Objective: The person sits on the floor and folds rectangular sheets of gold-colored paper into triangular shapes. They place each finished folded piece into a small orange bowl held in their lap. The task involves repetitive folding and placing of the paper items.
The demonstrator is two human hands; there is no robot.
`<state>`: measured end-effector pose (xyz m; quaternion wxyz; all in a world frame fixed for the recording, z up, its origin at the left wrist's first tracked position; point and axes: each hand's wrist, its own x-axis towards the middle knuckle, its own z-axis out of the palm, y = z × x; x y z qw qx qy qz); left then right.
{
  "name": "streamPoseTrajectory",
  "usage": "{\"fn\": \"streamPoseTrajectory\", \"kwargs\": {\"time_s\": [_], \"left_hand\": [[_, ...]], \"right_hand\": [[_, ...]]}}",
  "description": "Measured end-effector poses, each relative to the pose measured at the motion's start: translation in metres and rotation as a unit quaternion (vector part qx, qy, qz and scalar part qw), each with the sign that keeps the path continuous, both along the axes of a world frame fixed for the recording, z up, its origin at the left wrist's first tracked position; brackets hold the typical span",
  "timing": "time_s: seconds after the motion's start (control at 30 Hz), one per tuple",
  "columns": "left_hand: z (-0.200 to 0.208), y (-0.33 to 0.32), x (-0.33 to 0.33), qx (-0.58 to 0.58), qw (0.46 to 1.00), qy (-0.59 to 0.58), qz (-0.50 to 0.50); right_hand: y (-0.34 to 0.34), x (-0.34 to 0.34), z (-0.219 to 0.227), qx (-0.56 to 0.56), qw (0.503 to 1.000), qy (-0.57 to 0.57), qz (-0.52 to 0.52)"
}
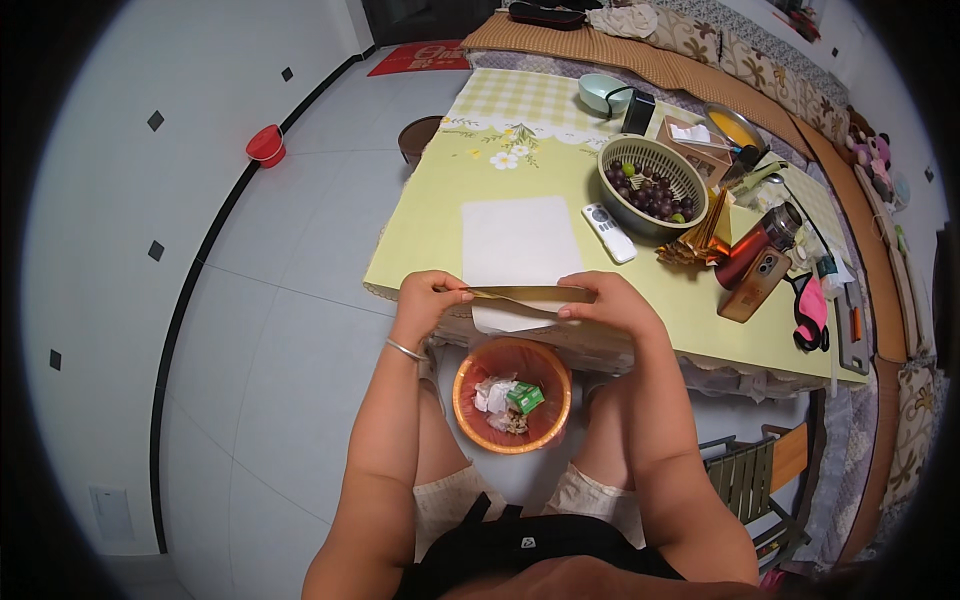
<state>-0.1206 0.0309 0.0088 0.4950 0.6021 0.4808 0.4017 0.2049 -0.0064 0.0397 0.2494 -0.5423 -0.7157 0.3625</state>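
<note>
Nearest is a black garment (pixel 590 537). A bin (pixel 512 447) stands between the legs (pixel 440 440), presumably for easy reach. Beyond it, the left hand (pixel 428 293) and right hand (pixel 608 300) pinch opposite ends of a gold strip (pixel 525 294) at the table's (pixel 425 245) near edge, seemingly to hold it level. Farther, a basket (pixel 660 150) keeps grapes (pixel 650 196) together.

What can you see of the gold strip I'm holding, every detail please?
The gold strip is long and narrow, with a shiny gold face and a paler area along its lower side. It looks like thin paper or foil; whether it is folded is hard to tell. It runs roughly level, its ends held by the left hand and right hand, near the table's front edge.
</note>
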Motion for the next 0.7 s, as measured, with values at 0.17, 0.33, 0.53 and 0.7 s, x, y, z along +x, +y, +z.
{"fn": "streamPoseTrajectory", "kwargs": {"time_s": [0.17,0.33,0.53,0.7], "left_hand": [[0.000,0.004,-0.002,-0.045,0.997,-0.060,0.001],[-0.017,0.016,0.001,-0.030,0.995,-0.090,0.022],[-0.033,0.023,0.014,0.094,0.994,0.009,0.048],[-0.040,0.028,0.028,0.106,0.977,0.115,0.148]], "right_hand": [[0.019,0.026,-0.027,-0.008,0.997,0.049,-0.064],[0.031,0.021,-0.037,0.022,0.989,0.094,-0.116],[0.046,0.014,-0.047,0.034,0.979,0.090,-0.179],[0.052,0.003,-0.054,0.071,0.966,0.013,-0.249]]}}
